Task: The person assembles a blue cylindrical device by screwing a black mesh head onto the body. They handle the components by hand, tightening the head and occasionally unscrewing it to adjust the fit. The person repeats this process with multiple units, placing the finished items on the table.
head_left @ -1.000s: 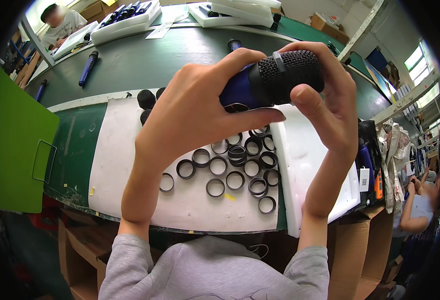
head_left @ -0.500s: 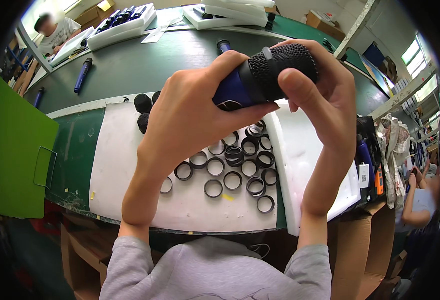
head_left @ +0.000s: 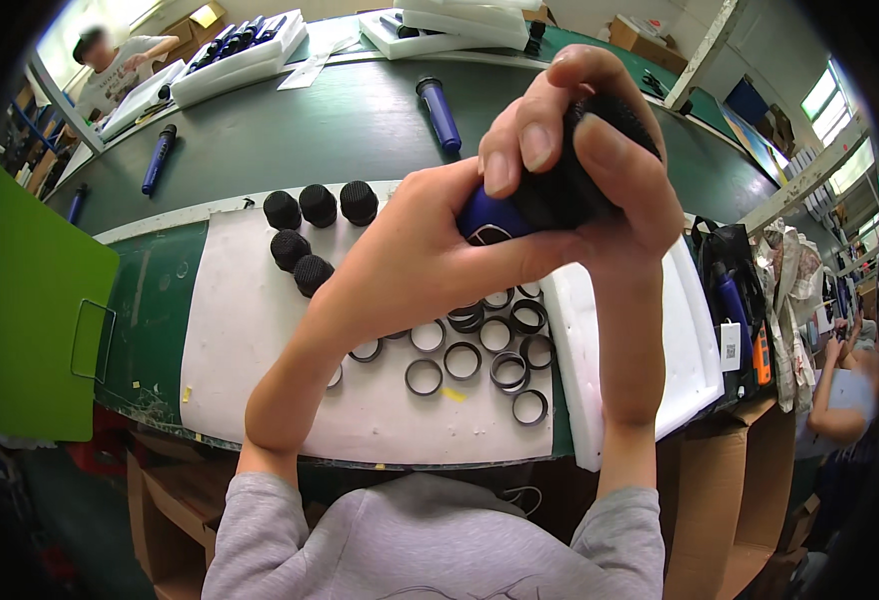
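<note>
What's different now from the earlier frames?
The right hand has closed over the held microphone's mesh head, hiding most of it. The left hand has shifted right and slightly down, uncovering more black mesh grilles and more of a blue microphone body on the bench. Nothing was visibly let go: both hands stay on the held microphone. The black rings in view lie as before.

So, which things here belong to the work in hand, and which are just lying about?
Probably in the work:
Microphone, its blue body in the left hand, its black head in the right hand
Black mesh heads
Black rings

Seemingly just lying about:
Green panel
Orange object
Cardboard box
Yellow scrap near the rings
</note>
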The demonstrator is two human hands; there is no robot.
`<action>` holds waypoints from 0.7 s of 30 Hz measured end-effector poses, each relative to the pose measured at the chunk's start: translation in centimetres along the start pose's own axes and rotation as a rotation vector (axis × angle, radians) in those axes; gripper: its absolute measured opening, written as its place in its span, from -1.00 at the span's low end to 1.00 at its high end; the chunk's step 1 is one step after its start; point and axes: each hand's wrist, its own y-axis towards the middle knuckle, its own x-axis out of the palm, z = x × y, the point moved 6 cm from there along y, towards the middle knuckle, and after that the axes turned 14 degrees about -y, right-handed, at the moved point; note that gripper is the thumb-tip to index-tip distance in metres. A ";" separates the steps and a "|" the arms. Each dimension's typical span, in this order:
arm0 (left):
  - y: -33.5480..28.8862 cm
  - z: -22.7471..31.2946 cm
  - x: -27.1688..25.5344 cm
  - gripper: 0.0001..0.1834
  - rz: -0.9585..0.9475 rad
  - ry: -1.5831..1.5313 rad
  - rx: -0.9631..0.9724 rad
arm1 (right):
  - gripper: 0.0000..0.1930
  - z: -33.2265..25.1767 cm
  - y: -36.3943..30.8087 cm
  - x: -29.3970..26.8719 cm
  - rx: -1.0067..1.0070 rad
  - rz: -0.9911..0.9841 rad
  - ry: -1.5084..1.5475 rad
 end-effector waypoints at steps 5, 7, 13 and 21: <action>0.6 -0.8 -0.3 -0.40 0.223 0.227 0.281 | -0.72 0.3 -0.3 0.2 0.214 0.499 -0.082; 0.7 -0.7 -0.3 -0.46 0.214 0.269 0.278 | -0.64 0.8 0.0 -0.3 0.211 0.468 -0.058; 0.4 -1.7 0.4 -0.55 -0.280 -0.316 -0.267 | -0.64 0.4 0.2 0.1 0.019 0.061 0.226; -0.1 -1.8 1.5 -0.74 -0.228 -0.268 -0.164 | -0.67 -1.8 -0.2 1.7 0.246 0.211 -0.141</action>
